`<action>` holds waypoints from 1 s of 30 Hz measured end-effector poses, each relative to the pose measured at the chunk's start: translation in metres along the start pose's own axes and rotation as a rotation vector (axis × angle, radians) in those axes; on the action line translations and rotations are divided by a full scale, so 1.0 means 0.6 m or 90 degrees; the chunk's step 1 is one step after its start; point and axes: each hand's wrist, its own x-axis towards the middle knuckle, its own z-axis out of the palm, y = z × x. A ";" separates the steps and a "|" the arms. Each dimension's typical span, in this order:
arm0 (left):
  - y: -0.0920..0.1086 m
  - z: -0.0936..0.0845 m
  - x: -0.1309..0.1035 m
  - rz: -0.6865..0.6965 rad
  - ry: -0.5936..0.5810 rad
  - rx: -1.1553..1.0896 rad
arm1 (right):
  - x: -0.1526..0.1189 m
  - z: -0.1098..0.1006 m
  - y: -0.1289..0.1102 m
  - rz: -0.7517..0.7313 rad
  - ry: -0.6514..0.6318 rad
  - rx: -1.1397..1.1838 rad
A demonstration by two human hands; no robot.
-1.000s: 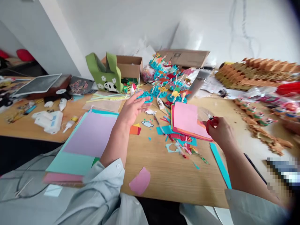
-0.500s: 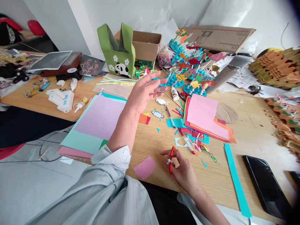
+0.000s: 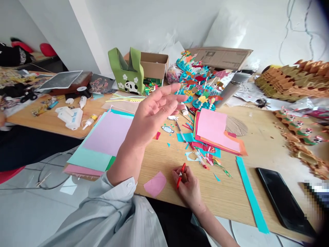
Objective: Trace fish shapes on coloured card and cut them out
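My left hand (image 3: 151, 115) is raised in the air over the table, fingers stretched and holding nothing. Low at the table's front edge, my right hand (image 3: 191, 190) grips a pair of small scissors by the red handles (image 3: 183, 167); the blades are mostly hidden by the fingers. Just left of that hand lies a cut piece of pink paper (image 3: 155, 184) with a faint curved line drawn on it. Beyond, a small fish cutout (image 3: 167, 129) and a pen (image 3: 180, 131) rest among colourful paper scraps (image 3: 205, 151).
Coloured sheets (image 3: 102, 133) are stacked at left, and another paper stack (image 3: 214, 127) lies at centre right. A turquoise strip (image 3: 250, 192) and a black phone (image 3: 282, 199) are at right. Behind stand a green panda bag (image 3: 130, 75), fish crafts (image 3: 197, 82) and a metal flask (image 3: 232, 89).
My left hand has turned a little and looks closer to the camera. The right hand, still with the scissors, appears slightly further left. The whole view has shifted as my head moved.
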 end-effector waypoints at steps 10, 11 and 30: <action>-0.066 -0.080 -0.188 -0.124 -0.074 0.359 | 0.004 -0.009 -0.004 0.043 0.072 -0.012; -0.084 -0.095 -0.214 -0.117 -0.067 0.415 | 0.004 -0.010 -0.002 0.044 0.073 -0.015; -0.211 -0.114 -0.341 0.255 -0.217 0.928 | 0.004 -0.011 0.008 0.065 0.073 0.011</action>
